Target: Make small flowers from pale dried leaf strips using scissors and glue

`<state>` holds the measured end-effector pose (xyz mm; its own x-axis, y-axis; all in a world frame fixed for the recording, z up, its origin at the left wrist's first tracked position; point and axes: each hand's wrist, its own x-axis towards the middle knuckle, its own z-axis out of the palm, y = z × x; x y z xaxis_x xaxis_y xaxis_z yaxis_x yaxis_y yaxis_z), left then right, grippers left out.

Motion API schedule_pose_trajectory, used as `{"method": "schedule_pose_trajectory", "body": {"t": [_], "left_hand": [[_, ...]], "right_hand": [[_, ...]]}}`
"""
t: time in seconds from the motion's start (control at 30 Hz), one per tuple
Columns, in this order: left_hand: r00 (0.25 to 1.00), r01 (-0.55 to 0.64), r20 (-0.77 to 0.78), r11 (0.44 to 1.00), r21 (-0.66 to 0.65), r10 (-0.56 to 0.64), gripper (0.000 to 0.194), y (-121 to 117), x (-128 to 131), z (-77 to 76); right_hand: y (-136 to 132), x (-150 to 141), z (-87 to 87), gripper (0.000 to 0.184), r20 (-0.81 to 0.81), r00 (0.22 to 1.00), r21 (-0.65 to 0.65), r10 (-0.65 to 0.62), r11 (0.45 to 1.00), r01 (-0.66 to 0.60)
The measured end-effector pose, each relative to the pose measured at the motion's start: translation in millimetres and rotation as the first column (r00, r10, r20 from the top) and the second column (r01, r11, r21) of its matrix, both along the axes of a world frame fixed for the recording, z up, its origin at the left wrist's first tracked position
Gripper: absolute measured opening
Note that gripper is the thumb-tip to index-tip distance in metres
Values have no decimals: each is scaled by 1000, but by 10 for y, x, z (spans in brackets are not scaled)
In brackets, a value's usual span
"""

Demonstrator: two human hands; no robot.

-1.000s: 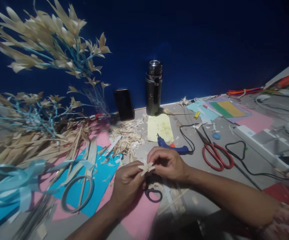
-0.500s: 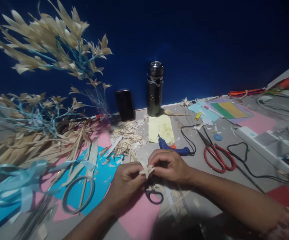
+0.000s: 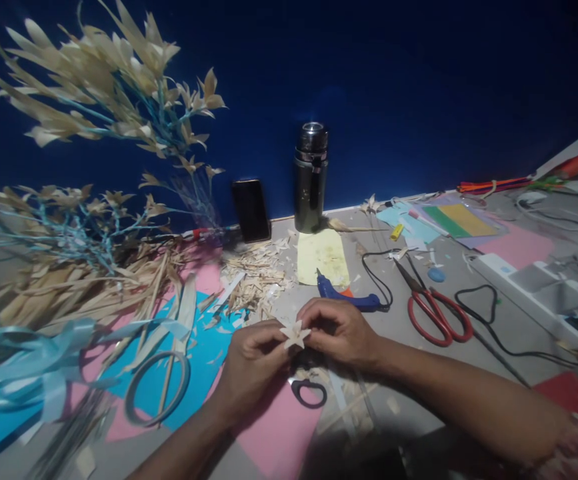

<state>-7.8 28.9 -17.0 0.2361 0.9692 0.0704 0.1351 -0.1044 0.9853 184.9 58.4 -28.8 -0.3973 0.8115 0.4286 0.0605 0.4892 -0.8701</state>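
Observation:
Between my two hands is a small cream star-shaped flower (image 3: 295,335) that looks cut from dried husk. My left hand (image 3: 255,360) pinches its left side with thumb and finger. From the right, my right hand (image 3: 341,330) pinches the opposite petals. Just below my hands lie small scissors with a dark handle (image 3: 309,395), their blades hidden under my fingers. A blue glue gun (image 3: 349,297) rests beyond my right hand, its nozzle on a stained yellow sheet (image 3: 313,250). Red-handled scissors (image 3: 436,310) lie further right.
Husk flowers on blue stems (image 3: 159,113) stand at left, above dried husks (image 3: 69,287) and light-blue ribbon (image 3: 13,367). A tape roll (image 3: 131,393) lies near my left arm. A phone (image 3: 251,210) and a flask (image 3: 311,180) stand at the wall. A power strip (image 3: 529,300) sits right.
The flower has turned so its open face points more upward toward me, and its petals show more fully. Both hands keep nearly the same place.

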Motion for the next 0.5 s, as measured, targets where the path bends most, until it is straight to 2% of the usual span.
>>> {"method": "schedule_pose_trajectory", "body": {"t": [0.07,0.13,0.23,0.33,0.5], "left_hand": [[999,10,-48,991,131,-3,26,-3,-4,6],[997,-8,-72,974,228,25,22,-2,-3,13],[994,-75,-52,952,295,95,19,4,7,12],[991,-95,-58,946,310,119,20,8,16,-12],[992,-89,-68,963,253,109,22,-4,27,-55]], "right_hand": [[-15,-2,9,11,17,999,-120,-33,992,34],[-20,-2,24,13,19,999,-140,-45,989,47],[-13,-3,41,6,11,1000,21,-6,1000,6],[-6,-10,29,4,1,1000,159,18,987,-18],[-17,-29,-20,5,18,1000,199,-9,980,5]]}}
